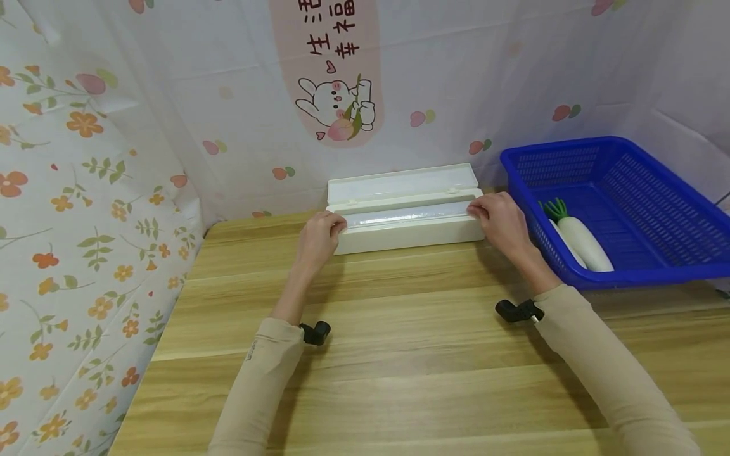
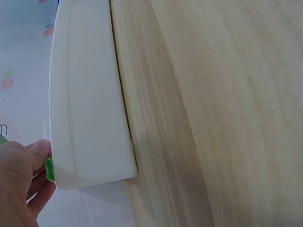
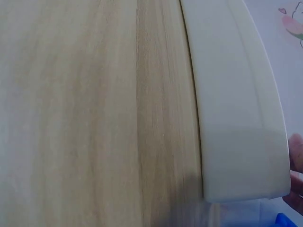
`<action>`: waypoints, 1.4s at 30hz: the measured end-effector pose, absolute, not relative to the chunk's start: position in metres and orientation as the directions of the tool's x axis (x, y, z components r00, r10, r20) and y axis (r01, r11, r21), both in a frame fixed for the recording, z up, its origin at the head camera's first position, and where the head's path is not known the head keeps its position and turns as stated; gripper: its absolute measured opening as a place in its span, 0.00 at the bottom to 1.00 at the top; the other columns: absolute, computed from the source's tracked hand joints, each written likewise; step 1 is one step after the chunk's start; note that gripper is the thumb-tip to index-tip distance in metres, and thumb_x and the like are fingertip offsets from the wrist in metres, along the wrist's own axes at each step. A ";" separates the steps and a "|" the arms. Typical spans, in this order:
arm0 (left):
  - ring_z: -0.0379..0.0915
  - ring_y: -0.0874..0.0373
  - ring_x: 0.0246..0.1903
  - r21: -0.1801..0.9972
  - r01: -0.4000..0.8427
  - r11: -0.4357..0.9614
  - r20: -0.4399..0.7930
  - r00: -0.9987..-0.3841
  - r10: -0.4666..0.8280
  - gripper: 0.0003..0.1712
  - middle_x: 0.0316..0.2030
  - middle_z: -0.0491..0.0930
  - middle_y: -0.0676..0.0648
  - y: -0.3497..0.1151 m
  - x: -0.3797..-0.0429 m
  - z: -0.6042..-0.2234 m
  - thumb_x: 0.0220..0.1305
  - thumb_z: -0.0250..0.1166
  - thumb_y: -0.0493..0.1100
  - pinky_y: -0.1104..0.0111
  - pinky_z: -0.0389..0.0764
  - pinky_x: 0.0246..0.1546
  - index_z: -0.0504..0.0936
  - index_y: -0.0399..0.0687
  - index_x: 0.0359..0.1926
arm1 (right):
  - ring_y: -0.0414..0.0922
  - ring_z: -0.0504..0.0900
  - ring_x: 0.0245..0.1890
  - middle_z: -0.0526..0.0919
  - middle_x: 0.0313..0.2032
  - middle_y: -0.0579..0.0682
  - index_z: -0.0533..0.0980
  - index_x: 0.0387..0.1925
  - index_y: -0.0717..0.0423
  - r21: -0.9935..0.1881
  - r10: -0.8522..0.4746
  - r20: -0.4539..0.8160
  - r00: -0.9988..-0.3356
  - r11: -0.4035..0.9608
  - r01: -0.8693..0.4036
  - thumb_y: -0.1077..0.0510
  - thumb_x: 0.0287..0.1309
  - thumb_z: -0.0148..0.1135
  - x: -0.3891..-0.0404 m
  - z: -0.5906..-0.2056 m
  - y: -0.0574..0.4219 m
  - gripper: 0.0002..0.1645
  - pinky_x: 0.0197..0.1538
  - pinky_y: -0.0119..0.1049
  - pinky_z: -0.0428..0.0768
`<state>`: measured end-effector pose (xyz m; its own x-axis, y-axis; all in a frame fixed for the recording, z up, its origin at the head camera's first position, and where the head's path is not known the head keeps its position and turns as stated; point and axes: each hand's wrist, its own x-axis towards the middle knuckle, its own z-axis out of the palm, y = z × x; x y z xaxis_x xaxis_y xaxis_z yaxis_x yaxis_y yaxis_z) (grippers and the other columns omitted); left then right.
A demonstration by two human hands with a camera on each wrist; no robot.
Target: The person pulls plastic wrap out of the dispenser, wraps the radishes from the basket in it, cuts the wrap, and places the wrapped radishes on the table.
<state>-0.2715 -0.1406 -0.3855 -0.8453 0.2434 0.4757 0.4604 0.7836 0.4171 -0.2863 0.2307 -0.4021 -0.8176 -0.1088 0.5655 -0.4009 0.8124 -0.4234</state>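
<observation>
A long white cling film dispenser box (image 1: 407,235) lies near the back edge of the table, its lid (image 1: 402,182) raised toward the wall. Shiny cling film (image 1: 407,214) stretches along its opening. At the left end, my left hand (image 1: 320,235) has thumb and fingers bent together at the film's edge. Beside those fingers, a green piece (image 2: 50,169) shows at the box's end in the left wrist view. My right hand (image 1: 502,218) pinches at the film's right end. Only a few right fingertips (image 3: 296,153) appear in the right wrist view; their contact is mostly hidden.
To the right stands a blue plastic basket (image 1: 664,275) with a white radish (image 1: 584,244) and another white item partly hidden beside it. Printed cloth (image 1: 239,107) covers the wall behind, and flowered cloth (image 1: 85,253) hangs at the left. The wooden tabletop (image 1: 399,354) extends in front.
</observation>
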 end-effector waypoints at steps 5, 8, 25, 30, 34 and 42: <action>0.79 0.46 0.41 0.448 0.435 0.781 0.433 -0.870 0.236 0.08 0.42 0.82 0.39 -0.136 -0.275 -0.381 0.73 0.61 0.35 0.60 0.82 0.41 0.83 0.32 0.42 | 0.61 0.77 0.42 0.83 0.38 0.63 0.82 0.41 0.67 -0.435 -0.085 0.576 -0.813 0.810 -0.393 0.60 0.69 0.62 -0.291 -0.401 0.229 0.11 0.48 0.58 0.77; 0.76 0.46 0.41 0.465 0.425 0.777 0.413 -0.880 0.234 0.09 0.43 0.79 0.38 -0.133 -0.278 -0.379 0.74 0.58 0.35 0.60 0.80 0.41 0.81 0.31 0.43 | 0.61 0.76 0.42 0.82 0.40 0.63 0.81 0.41 0.67 -0.438 -0.080 0.572 -0.816 0.812 -0.386 0.61 0.71 0.60 -0.296 -0.398 0.227 0.11 0.48 0.57 0.77; 0.73 0.40 0.49 0.506 0.376 0.776 0.401 -0.900 0.175 0.10 0.43 0.78 0.34 -0.130 -0.308 -0.371 0.75 0.57 0.35 0.55 0.75 0.53 0.80 0.29 0.43 | 0.67 0.75 0.47 0.79 0.40 0.68 0.79 0.39 0.70 -0.438 -0.043 0.529 -0.848 0.842 -0.316 0.62 0.72 0.57 -0.328 -0.378 0.215 0.12 0.57 0.57 0.70; 0.73 0.40 0.49 0.547 0.364 0.754 0.420 -0.898 0.129 0.09 0.43 0.79 0.33 -0.130 -0.313 -0.369 0.73 0.58 0.33 0.56 0.76 0.53 0.81 0.28 0.42 | 0.67 0.75 0.47 0.79 0.40 0.69 0.79 0.41 0.70 -0.405 -0.042 0.474 -0.880 0.877 -0.260 0.61 0.74 0.55 -0.337 -0.371 0.214 0.14 0.57 0.59 0.70; 0.73 0.40 0.48 0.560 0.347 0.752 0.430 -0.898 0.094 0.09 0.42 0.79 0.34 -0.131 -0.316 -0.366 0.73 0.59 0.33 0.57 0.76 0.53 0.81 0.28 0.41 | 0.67 0.74 0.47 0.79 0.42 0.69 0.78 0.42 0.70 -0.379 -0.045 0.444 -0.895 0.895 -0.233 0.59 0.75 0.53 -0.341 -0.366 0.213 0.15 0.58 0.59 0.69; 0.73 0.39 0.47 0.584 0.365 0.725 0.452 -0.888 0.084 0.08 0.41 0.79 0.33 -0.131 -0.318 -0.353 0.72 0.58 0.32 0.58 0.76 0.52 0.80 0.27 0.41 | 0.71 0.73 0.50 0.76 0.44 0.72 0.74 0.45 0.74 -0.346 -0.052 0.480 -0.876 0.906 -0.244 0.69 0.69 0.52 -0.341 -0.352 0.213 0.09 0.59 0.61 0.68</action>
